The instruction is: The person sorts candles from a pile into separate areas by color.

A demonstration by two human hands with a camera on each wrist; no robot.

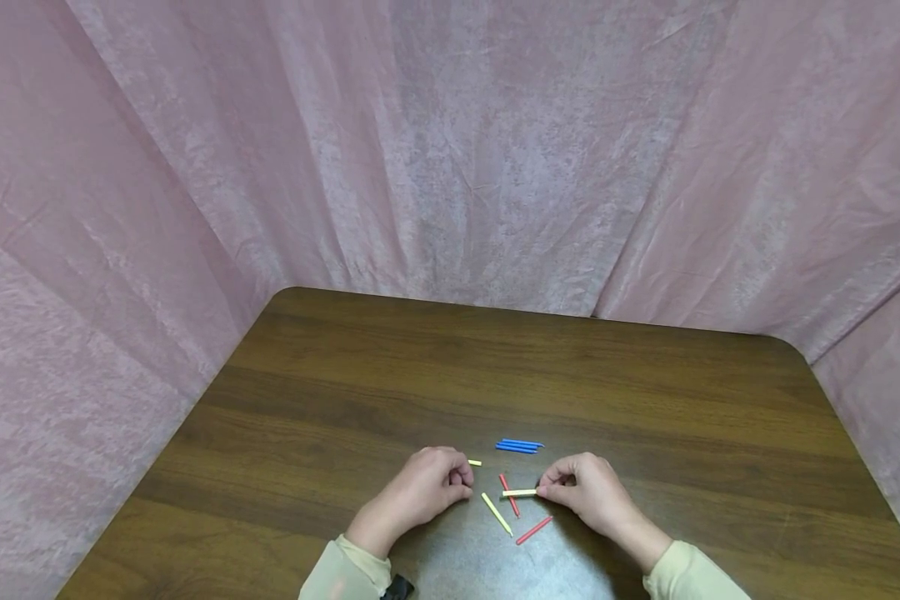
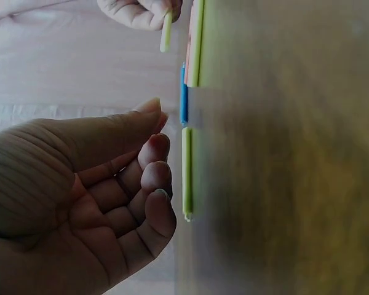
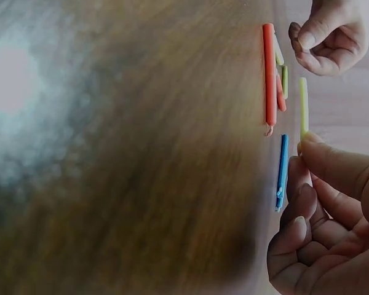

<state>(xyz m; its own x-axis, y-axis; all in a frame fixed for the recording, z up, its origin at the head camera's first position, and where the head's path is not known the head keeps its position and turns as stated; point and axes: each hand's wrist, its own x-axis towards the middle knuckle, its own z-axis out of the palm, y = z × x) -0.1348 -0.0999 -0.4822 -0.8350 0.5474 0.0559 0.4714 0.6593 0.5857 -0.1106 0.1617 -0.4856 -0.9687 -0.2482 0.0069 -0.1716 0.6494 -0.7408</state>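
Thin birthday candles lie on the brown wooden table (image 1: pixel 645 392). My right hand (image 1: pixel 588 492) pinches one end of a yellow candle (image 1: pixel 519 493) between thumb and fingertips; in the head view it crosses over a red candle (image 1: pixel 514 507). In the right wrist view this yellow candle (image 3: pixel 304 104) is raised off the tabletop. My left hand (image 1: pixel 437 483) holds nothing, its fingers loosely curled. A yellow candle (image 1: pixel 476 462) partly shows just beyond its fingers. Between the hands lie another yellow candle (image 1: pixel 497 514) and a second red candle (image 1: pixel 534 531).
Blue candles (image 1: pixel 517 447) lie side by side in a small group, farther back than the hands. Pink curtains (image 1: pixel 495 167) hang behind the table and along its sides. A dark object (image 1: pixel 398 588) sits by the left sleeve.
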